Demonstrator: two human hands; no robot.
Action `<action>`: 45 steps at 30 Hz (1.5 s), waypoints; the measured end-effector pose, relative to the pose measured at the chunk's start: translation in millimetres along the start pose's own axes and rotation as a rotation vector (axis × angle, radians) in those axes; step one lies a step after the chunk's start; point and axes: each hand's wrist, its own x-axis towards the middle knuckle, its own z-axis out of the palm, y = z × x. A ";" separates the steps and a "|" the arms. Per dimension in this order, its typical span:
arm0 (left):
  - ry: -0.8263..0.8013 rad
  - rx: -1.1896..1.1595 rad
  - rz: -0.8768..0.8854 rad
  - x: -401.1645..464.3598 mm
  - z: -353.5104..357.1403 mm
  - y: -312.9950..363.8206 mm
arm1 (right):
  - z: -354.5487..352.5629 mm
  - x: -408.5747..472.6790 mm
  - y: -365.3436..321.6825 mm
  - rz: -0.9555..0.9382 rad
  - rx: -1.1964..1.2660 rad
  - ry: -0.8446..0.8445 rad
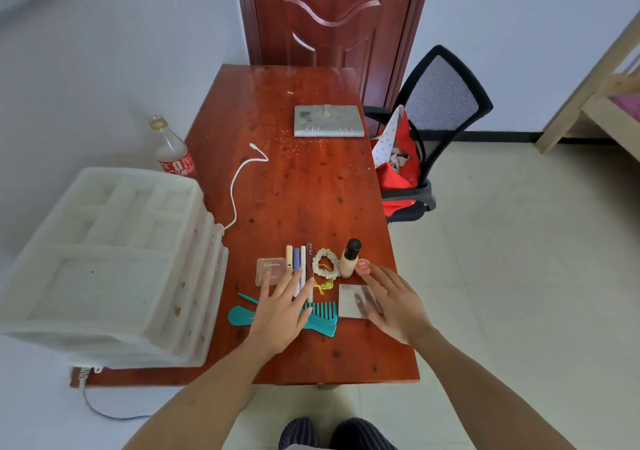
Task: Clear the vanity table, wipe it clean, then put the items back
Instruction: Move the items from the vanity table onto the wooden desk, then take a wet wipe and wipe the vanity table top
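Vanity table (pixel 311 190), red-brown wood; your items cluster at its near right end. Eyeshadow palette (pixel 269 271), a row of slim cosmetic tubes (pixel 298 262), scrunchie (pixel 325 263), foundation bottle (pixel 349 259) lying tilted, small pink jar (pixel 363 267), mirrored compact (pixel 355 301), teal combs (pixel 320 318). Your left hand (pixel 282 314) lies flat, fingers spread, over the combs and tube ends, gripping nothing. Your right hand (pixel 394 299) is open too, over the compact, fingertips by the jar, just inside the table's right edge. Mid-table: white cable (pixel 239 186); far end: grey case (pixel 329 120). Bare wood lies between. White drawer organiser (pixel 110 262) overhangs the left edge; mesh chair (pixel 433 120) stands right.
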 end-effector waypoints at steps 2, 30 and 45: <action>0.014 0.013 0.009 9.9 -11.4 -6.1 | -9.9 3.7 5.8 0.023 -0.031 0.036; 0.593 0.441 -0.885 -129.0 -271.1 -120.6 | -231.6 184.9 -246.3 -0.950 0.232 0.669; 0.339 0.828 -1.814 -594.6 -325.3 128.0 | -244.0 -228.9 -570.0 -1.878 0.737 0.508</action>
